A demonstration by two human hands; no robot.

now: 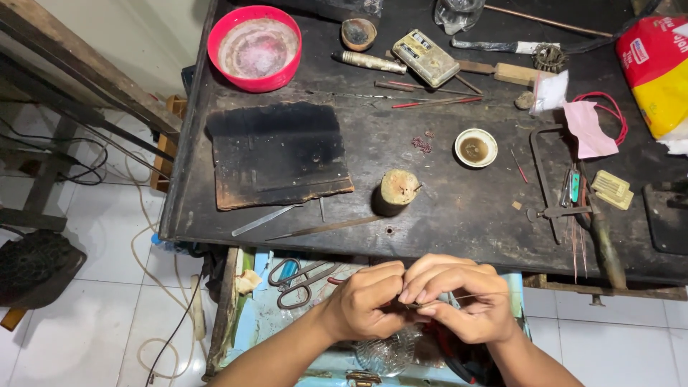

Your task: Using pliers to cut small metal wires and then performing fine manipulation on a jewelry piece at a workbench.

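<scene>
1. Left hand and right hand are pressed together over the open drawer, fingertips meeting in the middle.
2. Left-hand fingers are curled tight, pinching a small dark piece right where the two hands meet; too small to tell what it is.
3. Right-hand fingers are bent down onto the same piece, gripping it from the other side. A thin wire runs out past the right knuckles.
4. Scissors lie in the drawer, just beyond the left fingers.
5. A clear glass dish sits in the drawer under the wrists.
6. Farther ahead of the fingertips, on the dark workbench: a short wooden peg standing upright, and a flat metal file lying near the bench edge.
7. Well beyond the left fingers: a charred black board, then a red bowl at the far corner.
8. Beyond the right fingers: a small white cup and a saw frame.
</scene>
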